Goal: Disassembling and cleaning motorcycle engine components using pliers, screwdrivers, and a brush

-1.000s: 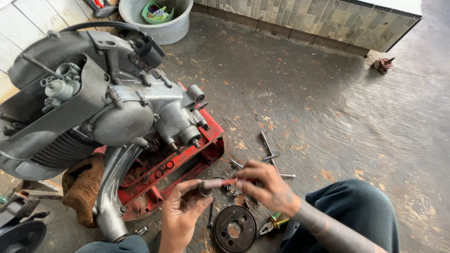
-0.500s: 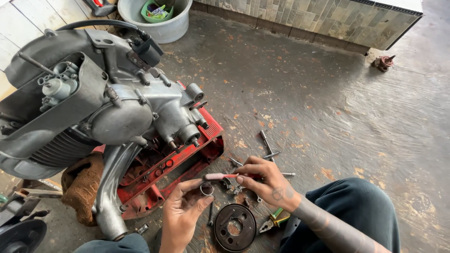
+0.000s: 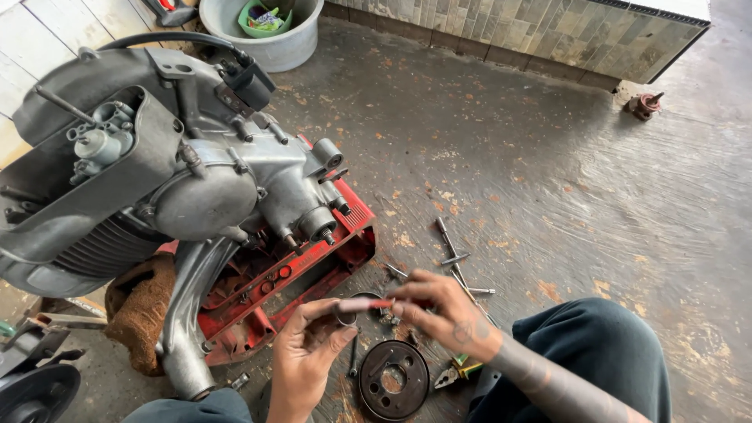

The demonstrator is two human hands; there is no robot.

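Concrete floor (image 3: pixel 548 180), grey and stained, lies bare and wide to the right and ahead as far as the tiled wall (image 3: pixel 501 31), while the left half is filled by a grey engine block (image 3: pixel 164 180) propped on a red metal frame (image 3: pixel 313 270). Close working room is hemmed in by the frame's edge on the left, by a dark round drum plate (image 3: pixel 393 379) lying flat just below the hands, and by loose bolts and rods (image 3: pixel 454 262) scattered just beyond them. The left hand (image 3: pixel 305 356) is raised palm-up from the lower edge, its fingers curled and pinched on a small metal ring (image 3: pixel 347 313) held at the fingertips. The right hand (image 3: pixel 442 313) is reached in from the right, forearm angled up from the knee, with thumb and fingers pressed together around the red-handled tool (image 3: pixel 368 304). That tool is held nearly level between the two hands, just in front of the frame; its long axis runs left to right, and its left end is met by the ring. A grey basin (image 3: pixel 270 35) stands well apart at the top.
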